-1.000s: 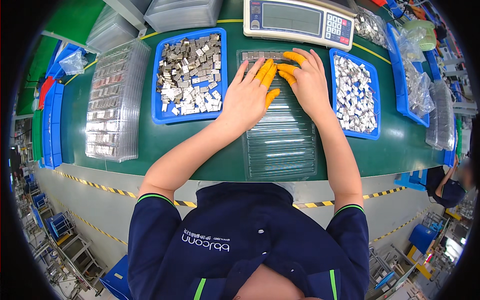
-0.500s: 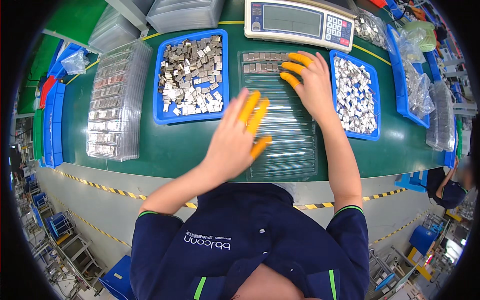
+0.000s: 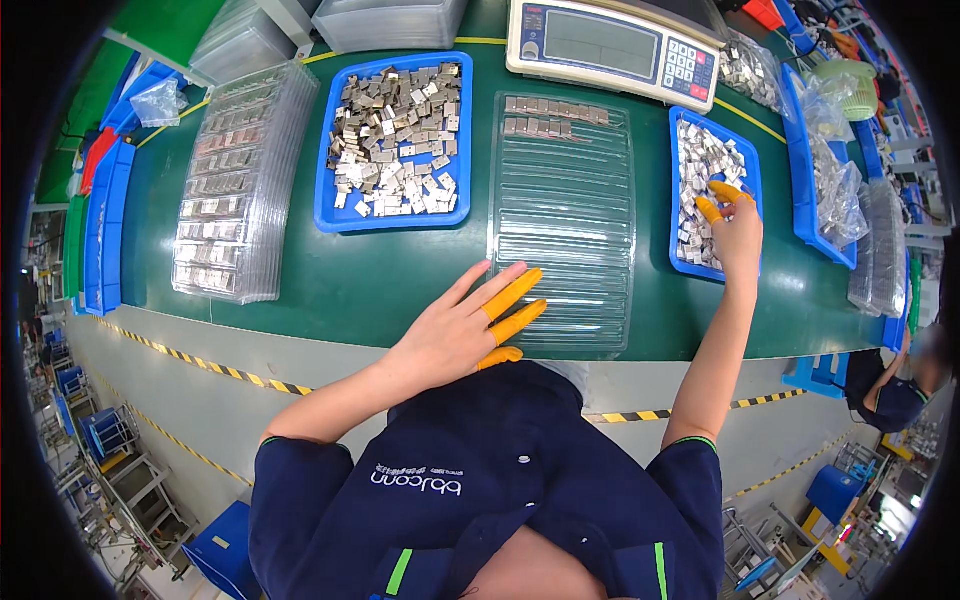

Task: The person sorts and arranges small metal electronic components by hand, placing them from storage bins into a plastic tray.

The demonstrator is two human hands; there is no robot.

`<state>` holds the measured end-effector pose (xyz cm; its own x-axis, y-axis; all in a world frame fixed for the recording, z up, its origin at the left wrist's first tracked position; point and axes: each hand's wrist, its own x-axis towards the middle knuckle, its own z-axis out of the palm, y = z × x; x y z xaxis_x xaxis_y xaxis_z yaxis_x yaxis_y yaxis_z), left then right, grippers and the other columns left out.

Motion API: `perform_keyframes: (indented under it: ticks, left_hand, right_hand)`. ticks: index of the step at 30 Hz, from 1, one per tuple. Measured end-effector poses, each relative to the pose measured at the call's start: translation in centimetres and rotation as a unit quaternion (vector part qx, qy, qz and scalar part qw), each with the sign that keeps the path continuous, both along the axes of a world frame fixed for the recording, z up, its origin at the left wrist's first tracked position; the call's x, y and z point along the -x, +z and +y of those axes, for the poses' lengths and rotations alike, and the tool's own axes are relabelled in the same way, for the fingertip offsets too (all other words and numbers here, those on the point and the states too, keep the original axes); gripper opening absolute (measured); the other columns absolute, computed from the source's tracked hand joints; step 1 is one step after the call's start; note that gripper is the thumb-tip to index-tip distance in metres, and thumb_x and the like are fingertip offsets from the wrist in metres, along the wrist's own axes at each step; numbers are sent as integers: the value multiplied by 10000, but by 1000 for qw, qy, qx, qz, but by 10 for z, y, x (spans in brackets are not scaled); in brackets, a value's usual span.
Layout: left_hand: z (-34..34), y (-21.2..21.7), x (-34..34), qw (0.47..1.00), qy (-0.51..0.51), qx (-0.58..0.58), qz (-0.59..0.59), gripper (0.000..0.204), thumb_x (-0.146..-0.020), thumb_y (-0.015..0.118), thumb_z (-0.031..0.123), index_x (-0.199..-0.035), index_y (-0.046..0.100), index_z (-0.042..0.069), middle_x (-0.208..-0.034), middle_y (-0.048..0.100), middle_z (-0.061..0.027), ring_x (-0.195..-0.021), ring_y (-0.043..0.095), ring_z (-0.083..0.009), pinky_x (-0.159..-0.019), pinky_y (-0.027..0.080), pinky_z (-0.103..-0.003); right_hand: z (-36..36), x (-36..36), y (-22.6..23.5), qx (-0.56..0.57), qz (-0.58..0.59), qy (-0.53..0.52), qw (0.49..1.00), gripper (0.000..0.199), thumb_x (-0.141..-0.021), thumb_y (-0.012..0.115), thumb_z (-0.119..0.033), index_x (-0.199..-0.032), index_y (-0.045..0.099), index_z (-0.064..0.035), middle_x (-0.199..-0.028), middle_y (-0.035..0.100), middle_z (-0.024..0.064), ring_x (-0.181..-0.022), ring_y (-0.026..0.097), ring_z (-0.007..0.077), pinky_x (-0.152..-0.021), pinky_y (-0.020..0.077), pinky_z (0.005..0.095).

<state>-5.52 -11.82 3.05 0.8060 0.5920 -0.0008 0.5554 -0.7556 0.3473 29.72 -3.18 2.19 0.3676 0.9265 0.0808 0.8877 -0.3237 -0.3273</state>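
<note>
Three orange finger cots cap the left hand [image 3: 455, 335], whose fingers lie spread and flat, gripping nothing; the capped tips rest on the near left corner of the clear tray [image 3: 562, 225], while the palm sits on the green table [image 3: 340, 285] just beside it. The right hand [image 3: 735, 230] also wears orange cots, and its fingers are bent down into the right bin [image 3: 713, 195], pinched among the small metal parts [image 3: 700, 170] there; whether a part is actually caught between the tips cannot be told.

The ribbed clear tray lies in the middle of the table, between the two blue bins. Its far end carries two short rows of metal pieces [image 3: 553, 115]; the remaining grooves show bare. The left bin [image 3: 395, 140] stands just left of the tray and holds a loose heap of the same grey pieces. Farther left rests a stack of filled clear trays [image 3: 240, 180], and past it blue crates [image 3: 100, 230] line the table's left edge.

Beyond the tray's far end stands a scale [image 3: 615, 45] with a display and keypad. More clear lids and trays sit at the far left. At the right edge, bags of parts [image 3: 835, 180] fill another blue bin. Another person [image 3: 890, 390] bends over at the near right, well apart from the table.
</note>
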Motion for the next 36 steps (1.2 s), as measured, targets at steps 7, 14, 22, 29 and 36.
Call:
perform_keyframes:
  ticks: [7,14,22,29,36]
  left_hand:
    - [60,13,28,941,241,-158,-175,307,-693,677,83,-997,639,108,-1097,558,-100,-1025,499,-308,-888,385,-404]
    - [128,1,58,909,320,-257,-70,180,-697,691,179,-871,697,133,-926,593,-42,-987,469,-246,-882,289,-369]
    - [145,-14,60,942,284,-142,-108,176,-759,629,125,-919,648,55,-920,583,-114,-899,527,-302,-830,415,-378]
    - [142,-10,53,936,217,-265,82,176,-752,570,71,-897,588,-27,-910,568,-151,-909,559,-281,-792,467,-352]
    - [141,-5,52,922,307,-230,-49,193,-769,600,57,-928,607,-52,-934,595,-124,-862,602,-231,-753,492,-315]
  right_hand:
    - [-1,2,0,-103,29,-24,994,232,-699,689,-74,-928,669,-43,-763,653,154,-685,636,270,-644,487,322]
    - [-11,10,7,-97,78,-70,990,211,-678,723,-69,-880,682,-23,-802,675,124,-731,654,203,-669,497,295]
    - [-12,-12,-8,-166,257,-55,950,180,-740,672,-8,-912,649,40,-890,664,100,-791,628,134,-722,492,246]
    - [-14,10,1,-85,68,-31,994,235,-706,702,-46,-934,661,-8,-820,657,106,-729,646,175,-644,488,265]
    - [-20,5,-5,-105,117,14,987,207,-724,633,40,-924,618,95,-1050,608,147,-872,643,219,-705,515,268]
